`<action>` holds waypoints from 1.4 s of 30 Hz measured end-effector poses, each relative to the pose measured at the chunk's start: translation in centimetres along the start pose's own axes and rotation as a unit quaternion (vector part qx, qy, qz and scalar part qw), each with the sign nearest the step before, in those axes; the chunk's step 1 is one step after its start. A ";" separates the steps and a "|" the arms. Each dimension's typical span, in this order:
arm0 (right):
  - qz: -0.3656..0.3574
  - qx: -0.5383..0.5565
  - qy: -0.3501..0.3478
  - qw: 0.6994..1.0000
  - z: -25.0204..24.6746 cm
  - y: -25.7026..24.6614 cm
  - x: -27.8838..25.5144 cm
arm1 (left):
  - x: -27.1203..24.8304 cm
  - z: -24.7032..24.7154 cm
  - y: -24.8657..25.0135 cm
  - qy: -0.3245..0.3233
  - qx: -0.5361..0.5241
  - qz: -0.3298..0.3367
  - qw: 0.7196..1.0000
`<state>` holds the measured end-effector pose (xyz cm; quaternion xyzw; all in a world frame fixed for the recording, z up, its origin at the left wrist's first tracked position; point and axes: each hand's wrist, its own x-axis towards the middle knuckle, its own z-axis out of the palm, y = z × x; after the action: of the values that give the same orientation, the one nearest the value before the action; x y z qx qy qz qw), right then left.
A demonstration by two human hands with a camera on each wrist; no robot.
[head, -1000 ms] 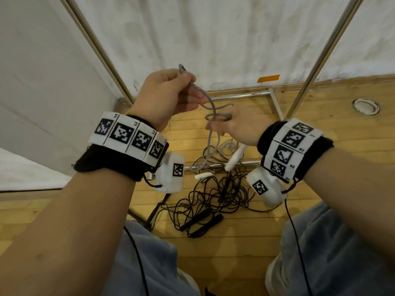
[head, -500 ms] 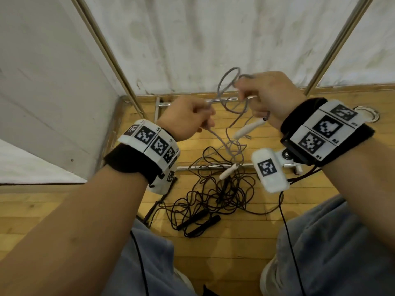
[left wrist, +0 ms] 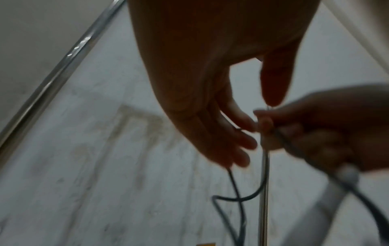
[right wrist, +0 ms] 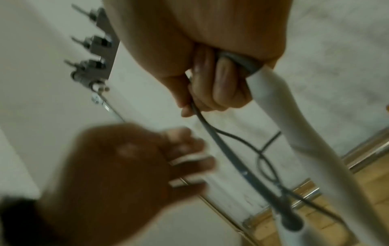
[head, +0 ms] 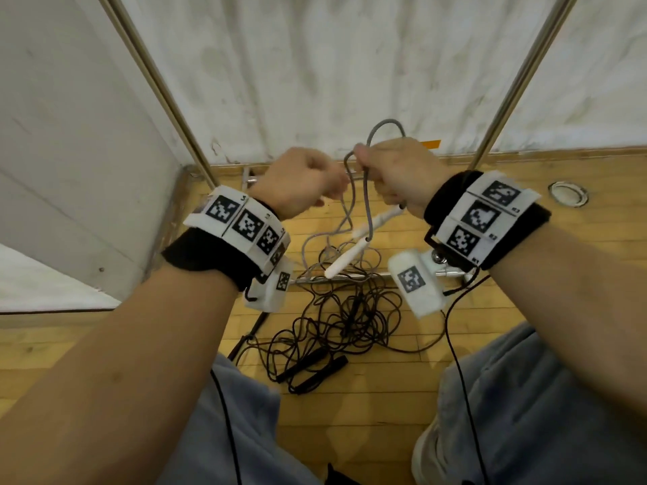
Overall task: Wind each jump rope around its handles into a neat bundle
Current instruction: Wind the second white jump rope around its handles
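Both hands work raised over the wooden floor [head: 402,407], near its wall edge. The right hand [head: 395,176] grips the grey rope [head: 366,197] and one white handle [head: 380,218]. The left hand [head: 297,183] has loosely extended fingers beside the rope; any contact is unclear.

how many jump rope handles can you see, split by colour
white handles: 2 (one in the right hand at, one hanging below at)
black handles: 2 (on the floor at and)
total: 4
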<state>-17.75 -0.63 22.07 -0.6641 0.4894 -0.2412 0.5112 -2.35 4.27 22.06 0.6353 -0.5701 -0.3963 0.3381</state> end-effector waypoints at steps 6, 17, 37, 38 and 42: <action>0.047 0.294 -0.026 0.954 -1.9 -1.5 -0.6 | -1.3 2.6 -1.1 -0.200 0.171 -0.003 0.965; 0.090 0.554 0.043 0.826 -3.0 -2.2 -0.8 | -1.5 5.3 -0.6 -0.038 0.011 0.059 0.997; -0.137 -0.252 0.073 0.955 -1.1 3.4 0.2 | -1.1 2.3 -3.2 -0.023 0.262 0.071 0.962; -0.146 -0.197 0.023 0.969 -0.8 3.6 0.1 | -1.2 2.1 -3.5 -0.029 0.264 0.066 0.962; -0.121 -0.235 -0.081 0.961 0.5 3.9 -0.4 | -1.3 1.8 -4.1 -0.061 0.266 0.029 0.962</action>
<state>-19.08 -0.08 18.35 -0.8372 0.4050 -0.1247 0.3457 -2.10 6.11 17.83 0.6603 -0.6925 -0.2582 0.1333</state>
